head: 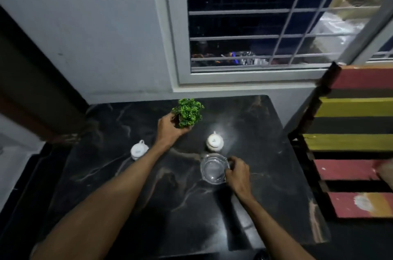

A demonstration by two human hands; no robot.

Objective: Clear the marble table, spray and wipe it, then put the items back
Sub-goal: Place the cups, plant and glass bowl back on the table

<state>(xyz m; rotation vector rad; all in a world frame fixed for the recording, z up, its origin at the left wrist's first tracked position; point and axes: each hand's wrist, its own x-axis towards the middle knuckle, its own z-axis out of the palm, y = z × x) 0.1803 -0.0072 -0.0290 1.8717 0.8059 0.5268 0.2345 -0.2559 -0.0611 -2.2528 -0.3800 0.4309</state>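
A black marble table [110,174] with pale veins fills the lower middle of the head view. My left hand [169,130] is wrapped around the base of a small green potted plant [189,111] at the far middle of the table. My right hand [238,174] grips the right rim of a clear glass ashtray [212,169] that rests on the marble. A white lidded ceramic jar [214,142] stands just beyond the ashtray. A second white jar [138,150] stands left of my left forearm.
A barred window [255,25] and a white wall lie behind the table. A chair with red, yellow and dark slats [350,142] stands close against the table's right side. A dark door or panel [32,78] is at the left.
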